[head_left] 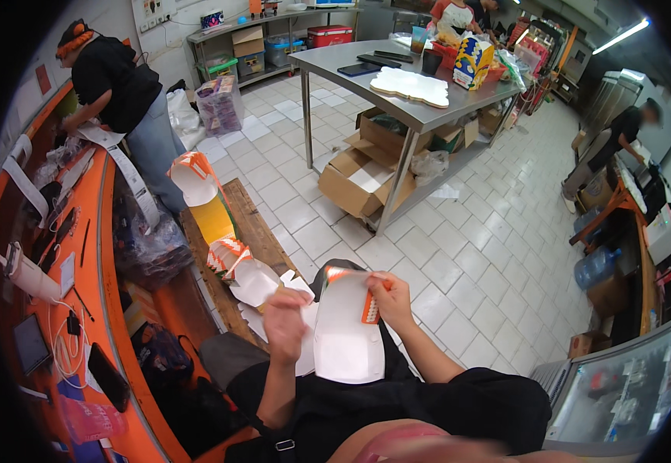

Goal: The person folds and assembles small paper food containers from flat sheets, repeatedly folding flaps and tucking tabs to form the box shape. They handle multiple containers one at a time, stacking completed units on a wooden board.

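On my lap stands a partly folded cardboard food box (349,343), white inside with orange printed edges. My right hand (391,299) is closed on its orange side flap, at the box's right edge. Just left of the box, my left hand (286,324) is raised and smeared by motion, so its fingers are unclear. Beyond that hand, on a wooden bench (254,224), lie more boxes: an opened white one with orange print (252,279) and a yellow and orange one (213,220) farther off.
An orange counter (92,297) on the left carries a phone (109,376), cables and a pink cup (92,417). Ahead is a steel table (428,116) with open cartons (366,181) beneath. One person (115,85) leans over the counter; another (621,135) works at far right.
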Demonstrator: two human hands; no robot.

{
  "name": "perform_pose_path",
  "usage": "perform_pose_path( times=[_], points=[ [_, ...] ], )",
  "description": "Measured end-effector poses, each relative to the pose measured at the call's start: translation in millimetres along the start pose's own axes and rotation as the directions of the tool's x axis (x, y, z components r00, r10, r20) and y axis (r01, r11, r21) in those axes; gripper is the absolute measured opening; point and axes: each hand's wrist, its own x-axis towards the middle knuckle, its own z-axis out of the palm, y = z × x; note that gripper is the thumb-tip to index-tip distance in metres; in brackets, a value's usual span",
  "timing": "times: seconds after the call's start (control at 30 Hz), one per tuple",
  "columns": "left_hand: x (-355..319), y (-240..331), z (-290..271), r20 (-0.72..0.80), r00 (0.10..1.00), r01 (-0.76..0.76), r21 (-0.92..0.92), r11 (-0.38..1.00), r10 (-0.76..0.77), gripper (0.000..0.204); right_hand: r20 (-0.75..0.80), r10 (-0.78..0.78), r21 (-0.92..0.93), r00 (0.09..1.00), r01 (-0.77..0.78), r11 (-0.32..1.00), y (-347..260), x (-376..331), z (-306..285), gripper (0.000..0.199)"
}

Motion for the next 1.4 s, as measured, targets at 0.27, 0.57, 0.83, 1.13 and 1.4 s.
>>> perform_pose_path(
  times=[0.27, 0.57, 0.83, 1.13, 1.4],
  points=[
    [-10.2, -30.5, -8.6, -0.307, 0.944, 0.226, 0.340, 0.913, -0.119, 0.050, 0.228, -0.308, -0.422, 0.924, 0.379, 0.824, -2.0, -22.2, 36.4, 0.032],
    [-24.6, -36.6, -10.9, -0.358, 0.925, 0.143, 0.632, 0.761, 0.123, 0.038, 0.366, -0.534, -0.440, 0.762, 0.648, 0.622, 5.3, -29.7, 44.1, 0.034],
    [-26.8, -33.5, -21.2, -0.281, 0.933, 0.327, 0.402, 0.855, -0.225, 0.053, 0.008, -0.345, -0.321, 0.939, 0.329, 0.888, 6.1, -18.9, 42.7, 0.031],
    [-55.6, -33.4, -51.4, -0.535, 0.823, 0.463, 0.438, 0.770, -0.191, 0.036, 0.430, -0.264, -0.448, 0.863, 0.459, 0.767, -66.0, 27.3, 56.3, 0.036],
    [-63.8, -33.6, -62.3, -0.501, 0.824, 0.429, 0.243, 0.870, -0.267, 0.035, -0.456, -0.882, 0.382, 0.118, 0.921, -0.074, -239.6, 8.4, 30.0, 0.048]
  ],
)
